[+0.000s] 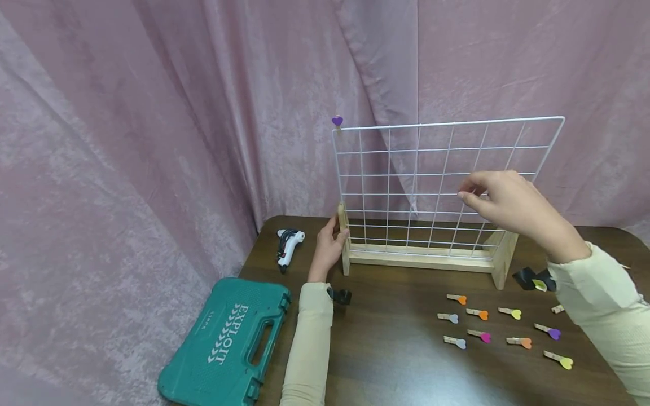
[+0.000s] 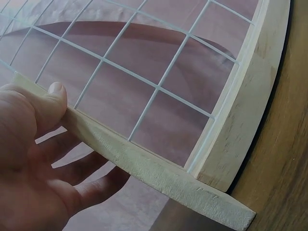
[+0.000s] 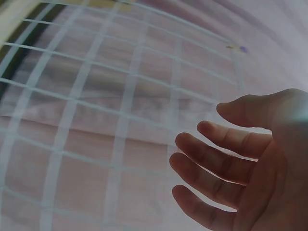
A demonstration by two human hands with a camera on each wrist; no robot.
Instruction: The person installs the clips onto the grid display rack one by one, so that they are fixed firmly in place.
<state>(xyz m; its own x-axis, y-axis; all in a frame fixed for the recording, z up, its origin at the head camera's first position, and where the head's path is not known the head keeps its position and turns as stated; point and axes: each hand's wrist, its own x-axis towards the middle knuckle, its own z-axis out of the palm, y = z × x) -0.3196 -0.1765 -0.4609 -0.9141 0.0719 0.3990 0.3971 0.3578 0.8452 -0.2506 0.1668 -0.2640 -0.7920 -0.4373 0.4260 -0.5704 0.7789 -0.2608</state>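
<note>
A white wire grid [image 1: 453, 123] stands upright in a wooden stand [image 1: 421, 260] on the table. My left hand [image 1: 327, 248] grips the stand's left wooden post [image 2: 154, 180], thumb on the near side and fingers behind, as the left wrist view shows. In front of the grid's right part hovers my right hand [image 1: 510, 203], holding nothing; its fingers [image 3: 211, 159] are spread and loosely bent in the right wrist view. One clothespin with a purple heart [image 1: 337, 120] is clipped at the grid's top left corner.
Several heart clothespins, such as a magenta one [image 1: 479, 336] and a yellow one [image 1: 558, 360], lie on the table [image 1: 386, 349] at the front right. A white glue gun [image 1: 289, 248] and a green tool case [image 1: 228, 338] are at the left. Behind hangs a pink curtain [image 1: 284, 84].
</note>
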